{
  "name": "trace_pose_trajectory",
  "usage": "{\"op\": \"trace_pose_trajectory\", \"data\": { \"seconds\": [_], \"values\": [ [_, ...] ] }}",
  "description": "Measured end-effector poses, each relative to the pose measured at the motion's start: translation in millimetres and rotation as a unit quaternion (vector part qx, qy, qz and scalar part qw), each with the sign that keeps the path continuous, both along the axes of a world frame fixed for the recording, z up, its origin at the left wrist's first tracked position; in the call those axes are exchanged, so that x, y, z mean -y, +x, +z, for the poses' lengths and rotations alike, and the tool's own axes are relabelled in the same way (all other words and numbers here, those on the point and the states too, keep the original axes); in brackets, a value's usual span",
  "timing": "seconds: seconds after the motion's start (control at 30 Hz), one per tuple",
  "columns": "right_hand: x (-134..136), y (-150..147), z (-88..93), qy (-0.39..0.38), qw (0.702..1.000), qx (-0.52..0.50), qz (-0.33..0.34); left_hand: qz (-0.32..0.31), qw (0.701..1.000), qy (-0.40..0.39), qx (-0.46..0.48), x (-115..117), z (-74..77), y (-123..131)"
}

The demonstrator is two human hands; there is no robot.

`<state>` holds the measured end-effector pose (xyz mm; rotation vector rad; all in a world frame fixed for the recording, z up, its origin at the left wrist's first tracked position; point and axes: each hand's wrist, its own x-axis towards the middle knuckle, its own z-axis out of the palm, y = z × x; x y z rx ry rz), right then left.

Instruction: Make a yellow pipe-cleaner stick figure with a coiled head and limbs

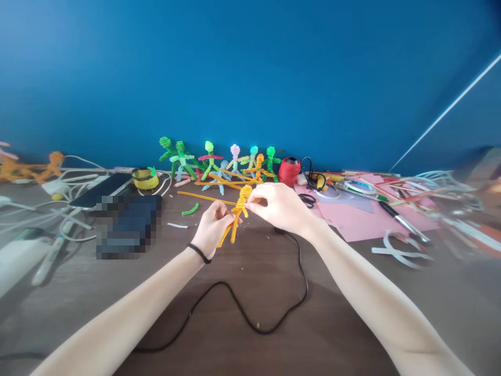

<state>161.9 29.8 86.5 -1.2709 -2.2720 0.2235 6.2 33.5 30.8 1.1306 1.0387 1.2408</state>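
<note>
An orange pipe cleaner figure (245, 196) with a coiled round head is held up above the table between both hands. My left hand (214, 227), a black band at its wrist, pinches the lower body, and two legs hang down beside the fingers. With thumb and forefinger my right hand (277, 204) grips the figure at its right side, just under the head. Loose orange pipe cleaners (203, 197) lie behind the hands. A short green pipe cleaner piece (190, 210) rests left of them.
Several finished pipe cleaner figures (209, 156) stand along the blue wall. A red ribbon roll (289, 171) and a yellow roll (145, 179) flank them. Phones (102, 190) and white cables are at left. Pink paper (362, 219) and a pen (403, 222) lie right. A black cable (238, 308) crosses the front.
</note>
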Motion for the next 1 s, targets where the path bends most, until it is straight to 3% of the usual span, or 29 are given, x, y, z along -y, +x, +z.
{"op": "trace_pose_trajectory", "data": {
  "seconds": [0.2, 0.53, 0.87, 1.0],
  "values": [
    [7, -11, -3.2, -0.055, 0.998, -0.007, -0.026, 0.059, 0.997, 0.033, 0.037, -4, -2.9, -3],
    [-5, -10, -20.1, -0.085, 0.996, -0.023, -0.032, 0.083, 0.991, -0.001, 0.109, -6, -0.3, -5],
    [-17, -5, -28.7, -0.077, 0.992, -0.045, -0.085, 0.051, 0.989, -0.023, 0.136, -7, -2.1, -3],
    [-20, -2, -31.0, -0.141, 0.984, -0.087, -0.069, 0.011, 0.986, -0.021, 0.164, -5, -1.3, -3]
  ]
}}
